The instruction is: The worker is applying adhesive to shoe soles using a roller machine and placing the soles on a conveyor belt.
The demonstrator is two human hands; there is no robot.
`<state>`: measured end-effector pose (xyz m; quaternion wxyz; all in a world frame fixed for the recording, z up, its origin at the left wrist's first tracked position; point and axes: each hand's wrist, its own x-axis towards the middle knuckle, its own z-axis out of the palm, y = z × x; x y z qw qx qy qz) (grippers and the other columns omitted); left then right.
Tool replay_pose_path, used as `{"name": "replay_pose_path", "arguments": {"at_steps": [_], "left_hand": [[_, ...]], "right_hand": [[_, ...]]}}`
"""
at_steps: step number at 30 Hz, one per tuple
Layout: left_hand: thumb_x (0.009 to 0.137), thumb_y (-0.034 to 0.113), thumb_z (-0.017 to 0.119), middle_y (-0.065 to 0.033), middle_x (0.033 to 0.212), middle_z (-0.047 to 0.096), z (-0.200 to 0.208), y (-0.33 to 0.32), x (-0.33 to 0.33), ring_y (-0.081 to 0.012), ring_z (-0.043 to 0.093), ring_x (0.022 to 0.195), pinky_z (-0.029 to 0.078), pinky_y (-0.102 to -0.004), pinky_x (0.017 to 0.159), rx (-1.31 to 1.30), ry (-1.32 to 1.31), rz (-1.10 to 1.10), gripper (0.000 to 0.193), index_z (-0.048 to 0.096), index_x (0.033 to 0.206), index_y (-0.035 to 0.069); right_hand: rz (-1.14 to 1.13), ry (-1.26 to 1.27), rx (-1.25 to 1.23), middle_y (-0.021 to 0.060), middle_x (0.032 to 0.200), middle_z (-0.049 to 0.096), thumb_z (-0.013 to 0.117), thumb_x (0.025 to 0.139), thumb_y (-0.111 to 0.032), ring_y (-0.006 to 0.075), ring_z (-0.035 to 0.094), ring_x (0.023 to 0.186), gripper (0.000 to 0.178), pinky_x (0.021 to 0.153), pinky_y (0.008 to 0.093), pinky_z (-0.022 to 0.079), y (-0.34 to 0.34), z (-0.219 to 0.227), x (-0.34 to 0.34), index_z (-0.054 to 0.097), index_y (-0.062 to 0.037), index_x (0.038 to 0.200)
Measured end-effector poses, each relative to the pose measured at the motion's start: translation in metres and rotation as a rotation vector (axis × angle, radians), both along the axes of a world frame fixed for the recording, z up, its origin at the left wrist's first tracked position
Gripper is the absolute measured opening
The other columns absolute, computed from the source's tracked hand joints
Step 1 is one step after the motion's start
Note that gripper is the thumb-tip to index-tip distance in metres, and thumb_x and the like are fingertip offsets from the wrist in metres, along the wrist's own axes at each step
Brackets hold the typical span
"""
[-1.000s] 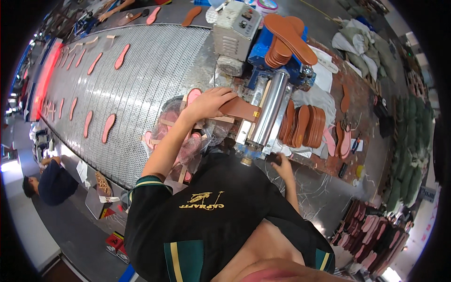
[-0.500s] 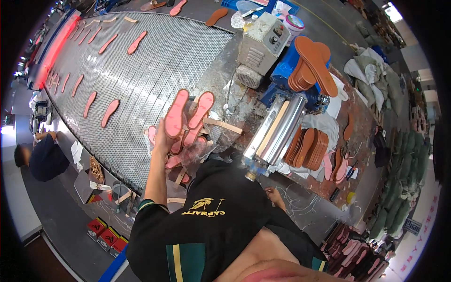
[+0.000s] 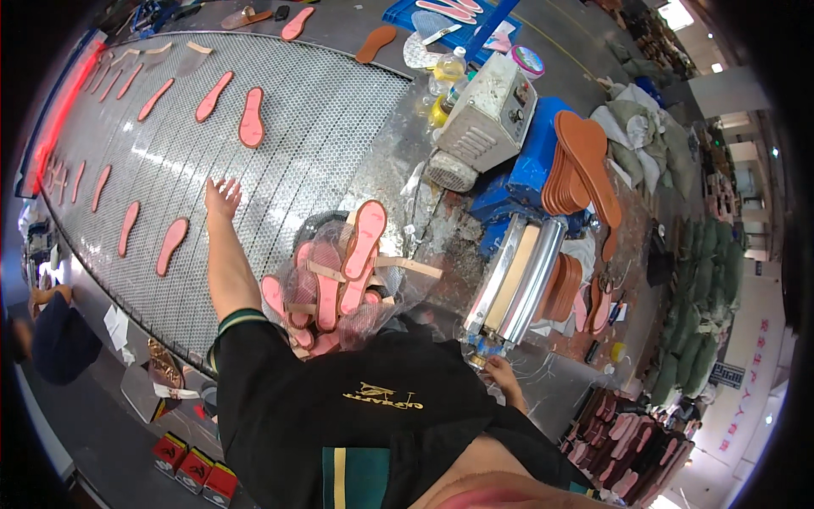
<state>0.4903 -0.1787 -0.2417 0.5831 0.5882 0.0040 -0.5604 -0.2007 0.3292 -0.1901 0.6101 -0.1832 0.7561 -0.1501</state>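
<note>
My left hand (image 3: pixel 223 199) is open, fingers spread, over the metal mesh conveyor belt (image 3: pixel 314 110), holding nothing. Just beyond it a pink-topped shoe insole (image 3: pixel 252 117) lies on the belt. Nearer my body is a heap of pink insoles with straps and clear plastic, with one insole (image 3: pixel 366 237) on top. My right hand (image 3: pixel 504 377) is low beside the near end of a roller machine (image 3: pixel 513 280), close to its brass-coloured end fitting; its fingers are too small and partly hidden to read.
More pink insoles (image 3: pixel 172 246) lie spaced along the belt, toward a red-lit opening (image 3: pixel 64 119) at far left. Brown insoles (image 3: pixel 581 161) are stacked on the blue part of the machine, behind a grey control box (image 3: pixel 487 110). Another person (image 3: pixel 68 335) is at the left.
My left hand has let go of a pink insole, which now lies on the belt, and is empty above the mesh. My right hand shows more fully by the roller. The whole view has shifted.
</note>
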Motion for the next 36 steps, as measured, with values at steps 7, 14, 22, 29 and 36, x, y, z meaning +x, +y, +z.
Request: {"name": "replay_pose_path", "arguments": {"at_steps": [7,14,22,29,36], "left_hand": [[0.092,0.041,0.052,-0.0066,0.090,0.063,-0.069,0.034,-0.039,-0.0157,0.058,0.069,0.045,-0.0269,0.056,0.102,-0.269,-0.301,0.040,0.059,0.105,0.004],[0.097,0.028,0.049,0.0018,0.055,0.041,-0.007,0.083,-0.170,-0.0075,0.038,0.046,0.030,-0.0264,0.041,-0.234,-0.613,-0.670,0.031,0.049,0.071,0.010],[0.098,0.028,0.049,0.0044,0.059,0.041,0.104,0.205,-0.312,-0.0050,0.035,0.054,0.028,-0.0230,0.049,-0.399,-0.458,-0.861,0.042,0.046,0.061,0.008],[0.095,0.025,0.052,-0.0005,0.058,0.046,0.110,0.246,-0.355,-0.0088,0.039,0.054,0.032,-0.0259,0.050,-0.608,-0.666,-1.026,0.038,0.054,0.066,0.000],[0.091,0.016,0.058,-0.0073,0.094,0.066,0.143,0.241,-0.390,-0.0153,0.060,0.084,0.047,-0.0274,0.075,-0.640,-0.805,-1.239,0.032,0.059,0.117,-0.002]], "right_hand": [[0.285,0.861,-0.362,0.0103,0.077,0.064,0.057,0.084,-0.012,0.0205,0.060,0.067,0.018,0.065,0.0353,0.049,-0.023,0.079,-0.052,0.062,0.0002,0.095],[-0.035,1.127,-1.090,0.0092,0.103,0.063,0.062,0.088,-0.013,0.0147,0.060,0.093,0.029,0.080,0.0262,0.047,-0.256,0.309,-0.024,0.058,0.0002,0.114],[0.350,0.943,-0.903,0.0196,0.111,0.062,0.075,0.074,-0.032,0.0305,0.061,0.101,0.052,0.085,0.0356,0.048,-0.348,0.301,-0.053,0.059,-0.0007,0.112],[0.152,0.911,-1.429,0.0114,0.105,0.062,0.069,0.073,-0.012,0.0229,0.061,0.097,0.036,0.083,0.0308,0.048,-0.305,0.300,-0.082,0.059,-0.0007,0.107],[-0.546,-0.087,-1.368,0.0054,0.102,0.059,0.049,0.072,0.009,0.0149,0.058,0.095,0.034,0.085,0.0277,0.047,-0.141,0.193,-0.149,0.056,-0.0003,0.104]]}}
